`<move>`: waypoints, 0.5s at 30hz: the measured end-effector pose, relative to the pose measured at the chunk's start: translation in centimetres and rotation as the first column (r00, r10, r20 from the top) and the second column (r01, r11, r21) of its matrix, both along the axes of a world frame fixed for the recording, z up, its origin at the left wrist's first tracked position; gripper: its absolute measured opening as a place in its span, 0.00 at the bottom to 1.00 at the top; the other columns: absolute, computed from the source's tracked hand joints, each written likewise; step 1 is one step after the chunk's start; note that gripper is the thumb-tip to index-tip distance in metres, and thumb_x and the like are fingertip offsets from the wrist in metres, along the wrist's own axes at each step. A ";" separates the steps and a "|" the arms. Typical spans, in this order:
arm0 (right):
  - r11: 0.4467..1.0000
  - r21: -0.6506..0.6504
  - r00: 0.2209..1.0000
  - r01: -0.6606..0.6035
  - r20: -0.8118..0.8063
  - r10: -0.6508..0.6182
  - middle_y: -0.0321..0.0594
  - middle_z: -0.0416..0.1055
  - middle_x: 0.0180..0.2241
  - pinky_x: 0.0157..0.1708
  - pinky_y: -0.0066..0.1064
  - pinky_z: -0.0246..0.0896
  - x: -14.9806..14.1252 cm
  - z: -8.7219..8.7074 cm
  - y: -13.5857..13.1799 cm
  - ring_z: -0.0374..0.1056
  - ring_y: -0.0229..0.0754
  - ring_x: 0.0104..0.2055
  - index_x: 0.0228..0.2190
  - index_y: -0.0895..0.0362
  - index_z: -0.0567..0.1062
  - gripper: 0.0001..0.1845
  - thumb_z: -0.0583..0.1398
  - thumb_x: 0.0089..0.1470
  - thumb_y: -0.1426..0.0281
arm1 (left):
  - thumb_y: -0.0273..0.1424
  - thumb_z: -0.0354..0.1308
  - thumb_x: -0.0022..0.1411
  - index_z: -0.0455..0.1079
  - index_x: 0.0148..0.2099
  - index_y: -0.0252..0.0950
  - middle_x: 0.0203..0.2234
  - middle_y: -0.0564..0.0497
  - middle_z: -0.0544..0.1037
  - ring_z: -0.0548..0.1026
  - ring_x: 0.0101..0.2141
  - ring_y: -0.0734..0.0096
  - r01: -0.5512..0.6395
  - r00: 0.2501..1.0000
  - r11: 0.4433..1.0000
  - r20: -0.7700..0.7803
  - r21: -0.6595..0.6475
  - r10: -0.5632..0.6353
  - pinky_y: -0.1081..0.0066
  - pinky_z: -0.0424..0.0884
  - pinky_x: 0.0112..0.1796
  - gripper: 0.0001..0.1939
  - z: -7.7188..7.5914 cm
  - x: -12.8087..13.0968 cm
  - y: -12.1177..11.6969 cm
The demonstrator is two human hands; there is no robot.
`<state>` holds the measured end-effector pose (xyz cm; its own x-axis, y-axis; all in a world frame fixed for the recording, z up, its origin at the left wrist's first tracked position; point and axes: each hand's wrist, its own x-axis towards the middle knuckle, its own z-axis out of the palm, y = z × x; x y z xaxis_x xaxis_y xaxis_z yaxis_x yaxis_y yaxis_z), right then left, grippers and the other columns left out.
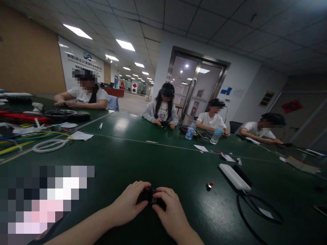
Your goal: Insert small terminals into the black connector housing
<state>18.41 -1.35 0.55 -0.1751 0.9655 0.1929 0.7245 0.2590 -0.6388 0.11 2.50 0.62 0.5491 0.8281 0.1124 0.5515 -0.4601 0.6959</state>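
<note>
Near the front of the green table [122,163], my left hand [130,202] and my right hand [168,207] meet around a small black object [151,195]. Its kind cannot be made out, since fingers cover much of it. From the left side, my left thumb and fingers close on it. On the other side, my right fingers and thumb pinch it. To the right of my hands lies a small part [209,186] with a white face and a red bit beside it.
A white power bank-like block [235,177] with a black cable [245,214] lies at right. Two water bottles [190,130] stand farther back. Cables [49,145] and a small wrench [100,126] lie at left. Several people sit across the table.
</note>
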 end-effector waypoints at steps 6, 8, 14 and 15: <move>0.999 0.038 1.000 0.003 -0.021 -0.002 0.36 0.67 0.43 0.47 0.35 0.51 0.0 0.1 0.0 0.59 0.43 0.47 0.35 0.50 0.72 0.16 0.60 0.40 0.75 | 0.29 0.53 0.52 0.60 0.48 0.42 0.42 0.51 0.69 0.66 0.43 0.64 -0.009 1.000 1.000 0.000 0.011 0.009 0.65 0.61 0.44 0.19 -0.3 -0.1 0.0; 1.000 0.031 1.000 0.000 -0.015 0.000 0.36 0.67 0.42 0.46 0.35 0.52 0.0 0.1 0.0 0.59 0.43 0.47 0.35 0.49 0.72 0.16 0.60 0.40 0.74 | 0.29 0.53 0.52 0.60 0.48 0.42 0.42 0.51 0.69 0.66 0.43 0.63 -0.013 1.000 1.000 -0.009 0.008 0.013 0.64 0.61 0.44 0.19 -0.3 0.0 -0.1; 1.000 0.018 1.000 -0.010 0.003 0.010 0.35 0.67 0.41 0.43 0.35 0.53 0.1 -0.1 0.2 0.60 0.43 0.45 0.33 0.48 0.73 0.13 0.60 0.41 0.73 | 0.30 0.53 0.52 0.61 0.48 0.42 0.42 0.51 0.69 0.66 0.43 0.63 -0.015 1.000 1.000 -0.007 0.008 0.015 0.65 0.61 0.44 0.18 -0.2 0.0 -0.1; 1.000 0.021 1.000 -0.014 0.003 0.014 0.34 0.67 0.41 0.43 0.35 0.53 0.1 -0.2 0.2 0.60 0.43 0.45 0.33 0.48 0.73 0.14 0.60 0.41 0.73 | 0.30 0.53 0.52 0.61 0.48 0.42 0.42 0.51 0.69 0.66 0.43 0.63 -0.014 1.000 1.000 -0.010 0.003 0.014 0.65 0.61 0.44 0.18 -0.1 0.0 -0.1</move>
<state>18.50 -1.14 0.37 -0.1892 0.9587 0.2124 0.7222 0.2824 -0.6314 0.15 2.37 0.49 0.5386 0.8354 0.1095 0.5651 -0.4546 0.6884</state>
